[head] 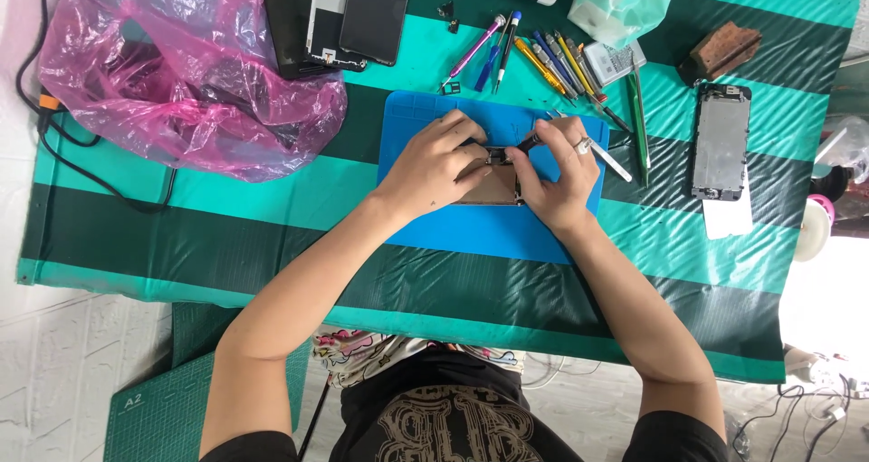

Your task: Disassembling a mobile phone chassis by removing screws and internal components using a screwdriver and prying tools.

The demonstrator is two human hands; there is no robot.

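Dark-shirted lap sits nearest, above pale floor. Green-striped desk (272,236) carries a pink bag (181,73), blue mat (489,227), and phone (493,186) mid-mat. Left hand (434,168) clamps the phone; right hand (561,168) pinches a tool (527,142) on it.

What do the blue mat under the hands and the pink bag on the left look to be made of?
Blue mat: probably silicone or soft rubber, matte, with moulded compartments along its top edge. Pink bag: thin plastic film, translucent and glossy, crumpled, with dark contents showing through.
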